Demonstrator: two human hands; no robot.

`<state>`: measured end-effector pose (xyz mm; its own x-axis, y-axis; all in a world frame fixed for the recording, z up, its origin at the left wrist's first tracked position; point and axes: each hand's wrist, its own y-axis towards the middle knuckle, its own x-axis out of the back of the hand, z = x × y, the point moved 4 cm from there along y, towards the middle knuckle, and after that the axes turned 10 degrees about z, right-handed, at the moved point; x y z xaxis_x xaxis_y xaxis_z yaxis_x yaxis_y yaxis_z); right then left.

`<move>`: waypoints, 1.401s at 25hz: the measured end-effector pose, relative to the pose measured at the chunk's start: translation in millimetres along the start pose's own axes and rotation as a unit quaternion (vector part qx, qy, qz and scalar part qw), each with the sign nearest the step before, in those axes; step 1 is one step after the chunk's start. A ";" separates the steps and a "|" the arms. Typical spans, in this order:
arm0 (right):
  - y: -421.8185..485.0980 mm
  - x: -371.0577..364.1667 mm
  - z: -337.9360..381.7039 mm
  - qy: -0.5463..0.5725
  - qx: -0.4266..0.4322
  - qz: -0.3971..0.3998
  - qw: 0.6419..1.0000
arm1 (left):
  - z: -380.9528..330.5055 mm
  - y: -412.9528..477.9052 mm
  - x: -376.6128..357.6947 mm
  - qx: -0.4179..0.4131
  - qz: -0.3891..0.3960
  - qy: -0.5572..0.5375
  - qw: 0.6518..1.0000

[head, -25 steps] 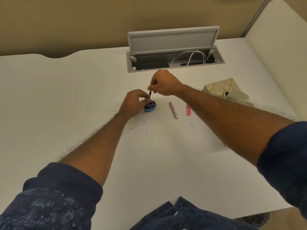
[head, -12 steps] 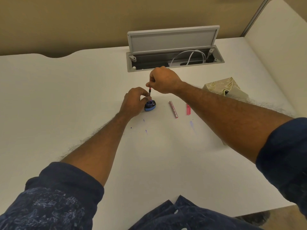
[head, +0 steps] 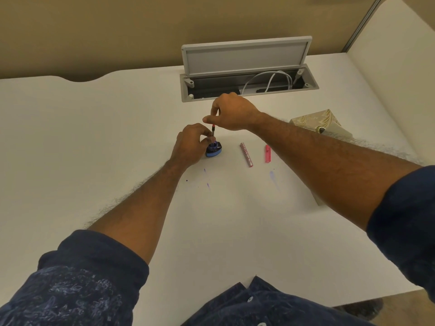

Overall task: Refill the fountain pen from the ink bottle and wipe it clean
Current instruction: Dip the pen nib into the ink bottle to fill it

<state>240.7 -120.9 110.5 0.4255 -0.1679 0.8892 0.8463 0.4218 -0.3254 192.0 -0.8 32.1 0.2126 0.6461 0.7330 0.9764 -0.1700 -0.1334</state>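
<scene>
A small blue ink bottle (head: 214, 151) stands open on the white desk (head: 94, 137), and my left hand (head: 191, 143) grips it from the left side. Directly above it my right hand (head: 231, 111) pinches the top of the thin dark pen section (head: 213, 131), which stands upright with its lower tip at the bottle's mouth. To the right of the bottle, two pink pen parts lie flat: a long patterned barrel (head: 246, 154) and a shorter bright pink piece (head: 267, 153).
A beige tissue box (head: 322, 124) sits at the right, partly behind my right forearm. An open grey cable hatch (head: 247, 74) with white cables lies behind my hands. Purple ink smears (head: 207, 178) mark the desk in front of the bottle.
My right hand has risen slightly, drawing the pen section higher above the bottle. My left hand stays on the bottle.
</scene>
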 end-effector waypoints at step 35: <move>-1.7 -4.6 -4.7 -0.032 -0.007 0.044 0.999 | -1.6 -3.8 -6.2 0.003 -0.007 0.006 1.000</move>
<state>238.8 -125.1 105.5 0.4777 -0.0737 0.8754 0.8110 0.4200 -0.4072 186.9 -5.3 29.2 0.1982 0.6398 0.7425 0.9796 -0.1557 -0.1273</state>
